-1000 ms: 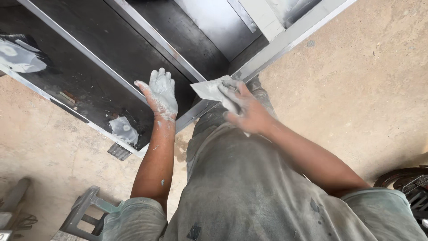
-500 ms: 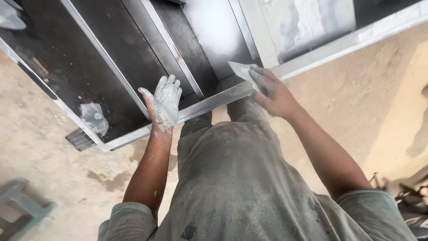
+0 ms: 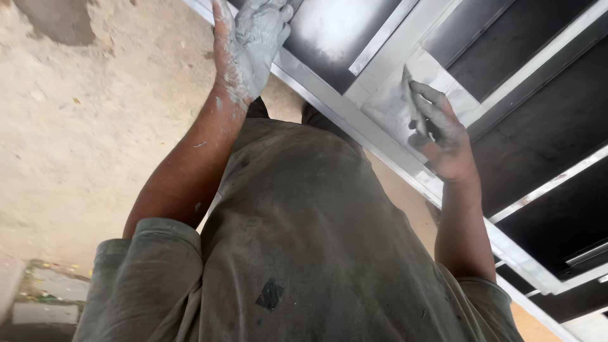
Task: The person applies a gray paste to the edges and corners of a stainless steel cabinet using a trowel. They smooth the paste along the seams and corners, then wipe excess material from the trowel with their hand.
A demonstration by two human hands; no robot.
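A large dark metal frame with grey-white bars and black panels lies across the top right of the head view. My left hand, caked in grey filler, rests flat with fingers spread on the frame's lower bar. My right hand, also grey, grips a flat grey putty scraper and presses its blade against a pale bar where two bars meet. A whitish smeared patch shows on the black panel between my hands.
Sandy concrete floor fills the left side. My grey, stained shirt takes up the lower middle. A broken slab edge with debris sits at the bottom left. More frame bars run off to the lower right.
The view has swung, so the frame now lies at the top right. My right hand with the scraper has moved onto a bar junction. My left hand stays flat on the lower bar.
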